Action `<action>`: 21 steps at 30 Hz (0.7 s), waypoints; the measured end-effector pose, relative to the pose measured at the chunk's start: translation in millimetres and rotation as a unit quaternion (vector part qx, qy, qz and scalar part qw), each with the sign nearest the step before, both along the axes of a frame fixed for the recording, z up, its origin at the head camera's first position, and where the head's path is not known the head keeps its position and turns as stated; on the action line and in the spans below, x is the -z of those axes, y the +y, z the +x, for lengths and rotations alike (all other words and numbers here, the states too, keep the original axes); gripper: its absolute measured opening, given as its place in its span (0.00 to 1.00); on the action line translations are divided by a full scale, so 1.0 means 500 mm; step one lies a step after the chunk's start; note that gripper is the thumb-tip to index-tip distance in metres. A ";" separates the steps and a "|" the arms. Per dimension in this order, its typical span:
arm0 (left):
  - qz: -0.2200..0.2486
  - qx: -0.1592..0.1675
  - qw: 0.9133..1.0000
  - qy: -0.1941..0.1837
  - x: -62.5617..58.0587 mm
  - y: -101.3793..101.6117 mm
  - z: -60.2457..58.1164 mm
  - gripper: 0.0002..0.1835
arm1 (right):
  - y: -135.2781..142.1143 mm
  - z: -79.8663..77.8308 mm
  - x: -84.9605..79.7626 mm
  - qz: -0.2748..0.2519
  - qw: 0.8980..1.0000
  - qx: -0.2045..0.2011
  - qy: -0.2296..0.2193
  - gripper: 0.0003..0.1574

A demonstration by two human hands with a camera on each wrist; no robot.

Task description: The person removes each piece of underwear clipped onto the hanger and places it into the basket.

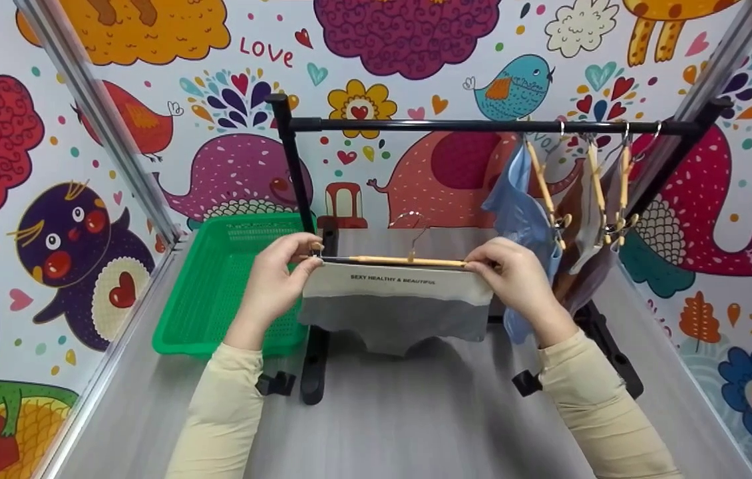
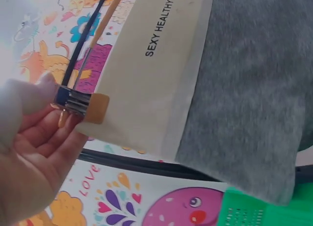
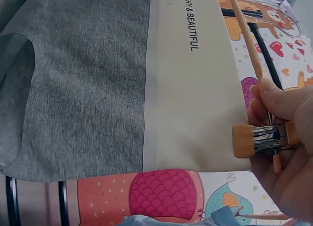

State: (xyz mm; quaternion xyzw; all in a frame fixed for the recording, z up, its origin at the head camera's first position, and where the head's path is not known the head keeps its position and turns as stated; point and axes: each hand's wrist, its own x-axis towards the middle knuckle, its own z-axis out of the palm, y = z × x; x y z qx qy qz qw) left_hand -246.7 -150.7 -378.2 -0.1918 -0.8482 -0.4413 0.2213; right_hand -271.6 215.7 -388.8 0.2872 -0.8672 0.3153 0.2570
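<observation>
Grey underpants (image 1: 396, 326) with a wide cream waistband hang level from a wooden clip hanger (image 1: 382, 259) in the head view, the hanger's metal hook upward. Printed black lettering runs along the waistband. My left hand (image 1: 281, 274) pinches the hanger's left clip between thumb and fingers. That clip's tan pad (image 2: 98, 108) bites the waistband corner in the left wrist view. At the other end, my right hand (image 1: 516, 276) pinches the hanger bar beside the right clip (image 3: 243, 141), which also grips the waistband.
Behind the hands stands a black clothes rack (image 1: 416, 125). On its right side hang several garments on wooden clip hangers, including a light blue one (image 1: 516, 193). A green plastic basket (image 1: 183, 299) sits at the left on the grey surface (image 1: 402, 419). Patterned walls surround it.
</observation>
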 end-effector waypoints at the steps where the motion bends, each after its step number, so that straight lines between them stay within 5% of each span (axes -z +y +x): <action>1: -0.004 -0.001 1.000 -0.006 0.006 -0.001 -0.001 0.15 | -0.001 0.000 0.004 0.001 1.000 0.000 0.000 0.02; 21: -0.023 -0.005 0.998 -0.052 0.122 0.004 -0.014 0.15 | -0.001 -0.015 0.091 0.016 0.999 0.004 -0.050 0.02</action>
